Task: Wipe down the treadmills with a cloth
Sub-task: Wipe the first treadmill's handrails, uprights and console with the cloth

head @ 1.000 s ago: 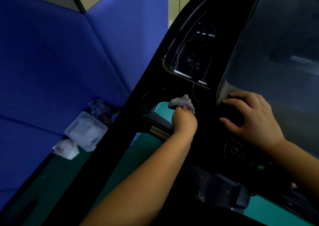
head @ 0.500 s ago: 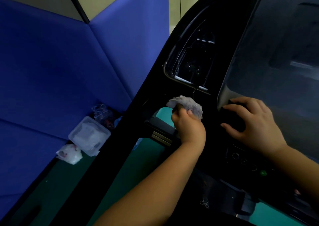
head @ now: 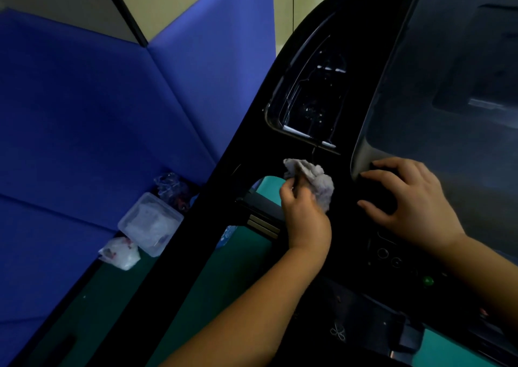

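A black treadmill console (head: 350, 58) fills the right half of the view, with a dark screen (head: 454, 86) and a glossy cup recess (head: 308, 100). My left hand (head: 304, 215) grips a crumpled grey cloth (head: 316, 179) and holds it against the console just below the recess. My right hand (head: 412, 201) rests on the lower left corner of the screen housing with fingers spread and bent. Small round buttons (head: 392, 257) and a green one (head: 428, 280) sit below my right hand.
Blue padded wall panels (head: 112, 114) stand on the left. On the green floor (head: 106, 305) by the wall lie a clear plastic box (head: 150, 223), a white plastic bag (head: 120, 253) and crumpled clear wrapping (head: 171, 184). A black side rail (head: 168, 268) runs diagonally down left.
My left hand has shifted the cloth slightly to the right across the console, and more cloth shows above the fingers. My right hand keeps its place on the screen corner.
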Action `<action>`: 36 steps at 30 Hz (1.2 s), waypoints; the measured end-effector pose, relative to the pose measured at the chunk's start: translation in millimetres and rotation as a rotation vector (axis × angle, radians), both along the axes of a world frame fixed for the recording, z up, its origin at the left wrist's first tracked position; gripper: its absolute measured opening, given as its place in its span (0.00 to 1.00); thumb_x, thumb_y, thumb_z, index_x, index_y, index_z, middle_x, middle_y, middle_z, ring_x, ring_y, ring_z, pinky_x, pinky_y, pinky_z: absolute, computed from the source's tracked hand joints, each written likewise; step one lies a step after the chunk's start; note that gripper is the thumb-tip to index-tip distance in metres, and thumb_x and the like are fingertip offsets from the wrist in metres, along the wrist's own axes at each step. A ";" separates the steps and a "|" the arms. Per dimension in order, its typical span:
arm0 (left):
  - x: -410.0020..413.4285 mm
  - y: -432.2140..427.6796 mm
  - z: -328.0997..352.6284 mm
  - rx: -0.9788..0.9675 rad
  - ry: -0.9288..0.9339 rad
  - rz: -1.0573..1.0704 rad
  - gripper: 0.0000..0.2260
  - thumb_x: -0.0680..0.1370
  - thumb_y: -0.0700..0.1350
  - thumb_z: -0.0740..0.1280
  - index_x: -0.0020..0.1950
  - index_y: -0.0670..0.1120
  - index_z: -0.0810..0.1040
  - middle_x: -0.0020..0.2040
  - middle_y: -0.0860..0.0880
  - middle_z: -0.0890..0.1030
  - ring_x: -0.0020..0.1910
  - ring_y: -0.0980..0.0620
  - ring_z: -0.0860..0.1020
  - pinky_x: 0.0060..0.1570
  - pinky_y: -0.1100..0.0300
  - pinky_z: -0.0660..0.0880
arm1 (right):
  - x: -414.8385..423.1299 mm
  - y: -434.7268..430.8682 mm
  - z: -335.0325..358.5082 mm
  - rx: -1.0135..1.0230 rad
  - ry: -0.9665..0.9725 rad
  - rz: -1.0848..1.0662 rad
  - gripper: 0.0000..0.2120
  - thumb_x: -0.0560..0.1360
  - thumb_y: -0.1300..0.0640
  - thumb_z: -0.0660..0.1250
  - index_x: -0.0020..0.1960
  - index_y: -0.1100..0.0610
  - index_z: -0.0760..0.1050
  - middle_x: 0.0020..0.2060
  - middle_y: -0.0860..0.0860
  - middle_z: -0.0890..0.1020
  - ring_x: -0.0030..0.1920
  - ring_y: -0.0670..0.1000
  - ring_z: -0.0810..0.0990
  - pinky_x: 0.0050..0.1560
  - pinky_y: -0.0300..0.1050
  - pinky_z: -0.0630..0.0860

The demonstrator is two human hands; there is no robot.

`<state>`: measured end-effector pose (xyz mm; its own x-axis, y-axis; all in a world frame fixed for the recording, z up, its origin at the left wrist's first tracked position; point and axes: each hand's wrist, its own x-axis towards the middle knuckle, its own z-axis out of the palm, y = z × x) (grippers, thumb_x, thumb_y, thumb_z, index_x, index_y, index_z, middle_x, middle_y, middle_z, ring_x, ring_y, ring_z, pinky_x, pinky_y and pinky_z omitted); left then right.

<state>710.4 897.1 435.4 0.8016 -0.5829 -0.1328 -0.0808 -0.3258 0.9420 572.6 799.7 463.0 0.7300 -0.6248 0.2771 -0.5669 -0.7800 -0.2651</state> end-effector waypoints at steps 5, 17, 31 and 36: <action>41.7 -29.9 17.1 0.005 -0.053 0.161 0.22 0.81 0.37 0.58 0.75 0.47 0.61 0.73 0.47 0.56 0.65 0.51 0.68 0.63 0.68 0.61 | 0.4 -0.3 0.5 0.005 -0.012 0.007 0.25 0.67 0.47 0.74 0.61 0.54 0.77 0.60 0.53 0.74 0.61 0.57 0.72 0.61 0.55 0.69; 74.8 -11.3 49.9 -0.030 -0.308 -0.021 0.21 0.80 0.37 0.60 0.73 0.48 0.67 0.65 0.48 0.64 0.57 0.58 0.69 0.59 0.73 0.62 | 3.6 -1.9 4.8 0.112 -0.029 -0.123 0.25 0.69 0.45 0.72 0.62 0.53 0.76 0.64 0.54 0.70 0.66 0.56 0.66 0.65 0.57 0.66; 177.4 -89.6 41.0 0.372 -0.811 -0.265 0.27 0.82 0.52 0.57 0.78 0.53 0.51 0.75 0.43 0.59 0.70 0.42 0.62 0.68 0.48 0.65 | 26.8 -19.9 5.0 0.021 -0.031 -0.211 0.24 0.72 0.43 0.68 0.63 0.55 0.76 0.69 0.56 0.68 0.72 0.58 0.63 0.72 0.57 0.61; 185.8 -146.3 64.3 0.390 -0.925 -0.319 0.30 0.82 0.52 0.58 0.79 0.50 0.46 0.69 0.42 0.65 0.60 0.43 0.69 0.58 0.50 0.70 | 27.3 -21.6 1.7 0.008 -0.018 -0.214 0.26 0.73 0.40 0.62 0.64 0.55 0.76 0.70 0.55 0.68 0.72 0.58 0.64 0.70 0.59 0.64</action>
<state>896.1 750.8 499.8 0.5036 -0.8331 0.2287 -0.8500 -0.4304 0.3038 599.9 778.1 464.6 0.5758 -0.7670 0.2830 -0.7144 -0.6404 -0.2821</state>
